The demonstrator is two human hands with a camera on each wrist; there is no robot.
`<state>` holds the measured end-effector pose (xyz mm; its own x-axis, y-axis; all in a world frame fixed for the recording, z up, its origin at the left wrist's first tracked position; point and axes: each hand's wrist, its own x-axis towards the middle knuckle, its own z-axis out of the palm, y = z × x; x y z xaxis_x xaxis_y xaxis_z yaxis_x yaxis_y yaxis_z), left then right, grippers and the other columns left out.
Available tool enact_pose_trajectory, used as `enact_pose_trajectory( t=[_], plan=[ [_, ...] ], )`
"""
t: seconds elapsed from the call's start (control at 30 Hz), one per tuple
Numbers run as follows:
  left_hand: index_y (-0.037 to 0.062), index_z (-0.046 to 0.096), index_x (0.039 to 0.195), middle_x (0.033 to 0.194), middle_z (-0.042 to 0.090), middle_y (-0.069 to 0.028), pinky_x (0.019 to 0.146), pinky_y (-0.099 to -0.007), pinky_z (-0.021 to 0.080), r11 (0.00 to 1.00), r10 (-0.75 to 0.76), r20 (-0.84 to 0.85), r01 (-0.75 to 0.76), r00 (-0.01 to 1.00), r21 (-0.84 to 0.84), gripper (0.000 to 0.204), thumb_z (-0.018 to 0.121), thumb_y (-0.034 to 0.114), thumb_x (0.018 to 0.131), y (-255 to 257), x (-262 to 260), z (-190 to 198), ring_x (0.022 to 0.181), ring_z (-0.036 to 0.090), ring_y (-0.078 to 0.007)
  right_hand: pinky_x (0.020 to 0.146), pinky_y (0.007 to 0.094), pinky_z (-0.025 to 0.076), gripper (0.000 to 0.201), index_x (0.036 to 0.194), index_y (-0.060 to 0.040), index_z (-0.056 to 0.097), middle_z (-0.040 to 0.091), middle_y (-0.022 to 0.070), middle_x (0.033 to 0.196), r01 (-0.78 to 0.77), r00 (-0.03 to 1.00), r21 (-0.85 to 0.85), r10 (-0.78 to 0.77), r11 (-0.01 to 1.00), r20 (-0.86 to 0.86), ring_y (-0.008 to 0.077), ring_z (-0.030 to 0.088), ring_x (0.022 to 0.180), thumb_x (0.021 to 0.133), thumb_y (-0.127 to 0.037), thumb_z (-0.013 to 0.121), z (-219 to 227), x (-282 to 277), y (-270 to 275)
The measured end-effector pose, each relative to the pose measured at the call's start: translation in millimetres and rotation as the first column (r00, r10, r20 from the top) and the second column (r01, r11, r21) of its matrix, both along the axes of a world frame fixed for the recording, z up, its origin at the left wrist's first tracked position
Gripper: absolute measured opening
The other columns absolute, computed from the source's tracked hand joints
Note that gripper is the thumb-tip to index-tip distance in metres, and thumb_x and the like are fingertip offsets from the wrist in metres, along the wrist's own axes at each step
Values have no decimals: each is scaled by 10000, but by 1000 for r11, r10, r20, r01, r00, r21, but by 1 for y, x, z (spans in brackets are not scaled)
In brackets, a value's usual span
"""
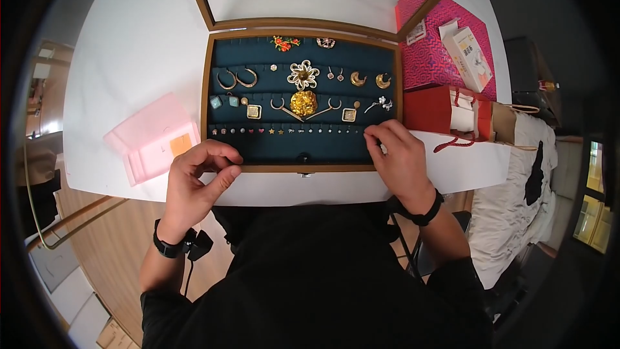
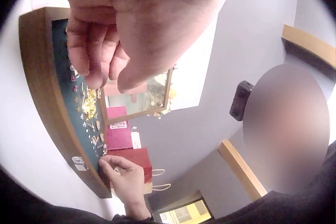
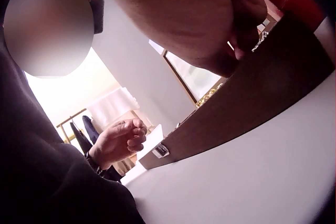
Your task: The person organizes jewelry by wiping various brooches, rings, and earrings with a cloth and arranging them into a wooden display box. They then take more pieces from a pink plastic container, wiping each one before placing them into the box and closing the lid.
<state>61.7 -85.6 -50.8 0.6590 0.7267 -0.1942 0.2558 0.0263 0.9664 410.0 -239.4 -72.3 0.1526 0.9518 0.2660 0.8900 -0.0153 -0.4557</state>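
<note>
A wooden jewelry box [image 1: 206, 90] lies with its glass lid raised, its dark green padded rows holding earrings and brooches. At the right end of the lowest row of stud earrings [image 1: 301, 131], my right hand [image 1: 399, 160] pinches with thumb and forefinger; the tiny stud there is mostly hidden by the fingertips. My left hand [image 1: 197, 181] hovers at the box's front left edge, fingers loosely curled, nothing visible between them. Above the studs sit a gold flower brooch [image 1: 303, 103], a white flower brooch [image 1: 303, 75] and hoop earrings [image 1: 247, 78].
To the left stands an open pink box [image 1: 139, 148] on the white table [image 1: 116, 45]. Right of the jewelry box are a patterned magenta box [image 1: 426, 45], a small white carton [image 1: 468, 58] and a red paper bag [image 1: 426, 110]. The raised lid [image 1: 303, 24] rises at the back.
</note>
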Motion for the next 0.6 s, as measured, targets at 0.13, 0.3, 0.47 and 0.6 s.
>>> enact_pose_trajectory(
  t=[0.13,0.3,0.47,0.6],
  plan=[
    [18,730,1182,1095,752,-43,901,-291,556,1000,5,9,-5,1000,-2,220,806,-7,977,0,0,1,898,658,-91,645,395,597,105,1031,-58,750,672,67,943,4,999,-33,-2,999,37,296,718,747,939,-59,800,3,-1,2],
    [17,729,1182,1108,750,-47,906,-292,556,1000,3,14,-3,1000,-5,223,809,-8,975,1,-2,-1,904,659,-95,667,405,600,95,1040,-58,760,678,73,946,9,998,-83,-4,997,65,305,726,768,951,-72,793,7,-3,3],
    [16,728,1183,1107,748,-50,911,-292,557,1000,-5,-3,5,1000,2,226,809,-13,973,2,-4,0,906,661,-99,681,385,595,109,1020,-47,794,710,77,938,46,997,-110,-39,993,61,298,731,773,916,-50,826,12,-6,5],
    [14,735,1159,1055,756,-38,878,-288,567,999,17,8,-18,1000,36,209,808,-25,967,1,-2,0,867,670,-96,690,391,599,123,1037,-48,802,730,88,947,64,996,-83,-59,995,61,308,737,786,918,-55,830,12,-7,3]
  ],
)
